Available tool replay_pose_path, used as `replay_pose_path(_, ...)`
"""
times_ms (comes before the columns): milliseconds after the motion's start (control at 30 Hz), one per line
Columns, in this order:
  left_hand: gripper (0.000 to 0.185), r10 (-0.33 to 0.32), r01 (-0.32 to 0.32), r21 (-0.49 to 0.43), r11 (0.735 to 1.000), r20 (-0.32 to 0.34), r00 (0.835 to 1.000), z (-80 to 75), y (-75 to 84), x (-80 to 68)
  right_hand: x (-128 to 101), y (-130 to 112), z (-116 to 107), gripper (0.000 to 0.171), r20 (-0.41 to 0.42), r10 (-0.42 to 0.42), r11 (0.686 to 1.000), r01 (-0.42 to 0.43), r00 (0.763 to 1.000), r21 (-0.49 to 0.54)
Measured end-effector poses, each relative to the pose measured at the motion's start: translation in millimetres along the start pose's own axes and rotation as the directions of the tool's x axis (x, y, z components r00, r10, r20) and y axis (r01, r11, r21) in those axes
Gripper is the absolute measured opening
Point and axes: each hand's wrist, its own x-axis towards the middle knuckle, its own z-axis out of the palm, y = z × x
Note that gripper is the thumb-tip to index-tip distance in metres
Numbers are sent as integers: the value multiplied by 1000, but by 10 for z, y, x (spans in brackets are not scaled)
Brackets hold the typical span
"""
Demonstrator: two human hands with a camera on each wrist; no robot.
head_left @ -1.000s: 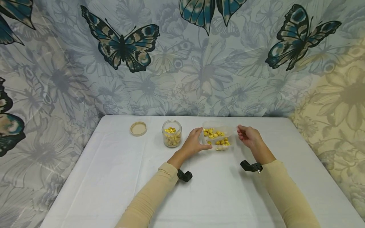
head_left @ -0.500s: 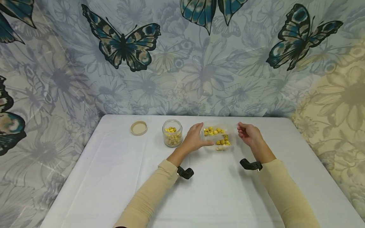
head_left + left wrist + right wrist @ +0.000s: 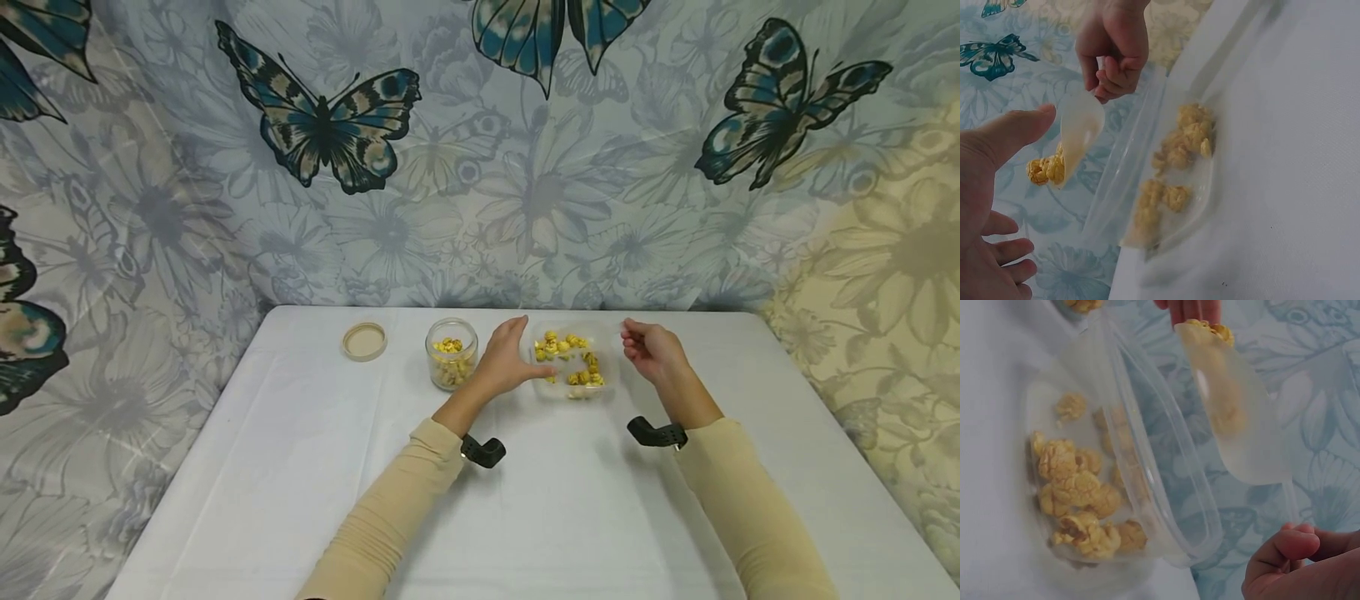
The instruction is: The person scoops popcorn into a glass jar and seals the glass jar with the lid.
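A clear plastic container [image 3: 600, 377] [image 3: 1200, 206] [image 3: 1166, 506] of yellow popcorn [image 3: 581, 377] sits mid-table. My left hand [image 3: 508, 360] [image 3: 988, 187] cups around its left end, thumb stretched along the near side and fingers spread; I cannot tell whether it touches. At the container's right end, my right hand [image 3: 648, 350] [image 3: 1113, 50] [image 3: 1297, 562] pinches the handle of a clear plastic scoop [image 3: 1082, 125] [image 3: 1235, 406]. The scoop carries a few popcorn pieces [image 3: 1046, 170] [image 3: 1210, 328] at its tip. A small glass jar [image 3: 452, 363], partly filled with popcorn, stands just left of my left hand.
A round beige lid [image 3: 364, 340] lies flat left of the jar. The table wears a white cloth [image 3: 525, 517], with a butterfly-print curtain [image 3: 330, 125] right behind its far edge. A black wrist camera sits on each arm.
My left hand has slid a little toward the far side of the container's left end. The popcorn inside has shifted. My right hand has barely moved.
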Motion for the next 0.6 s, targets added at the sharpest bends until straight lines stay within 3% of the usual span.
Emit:
replay_pose_path(367, 103, 11, -11, -13, 1000, -33, 999, -146, 33, -72, -3, 0, 71, 29, 17, -43, 999, 43, 999, 11)
replay_pose_path(600, 99, 44, -44, 0, 999, -63, 997, -261, 11, -144, -43, -7, 137, 18, 45, -62, 998, 61, 997, 26)
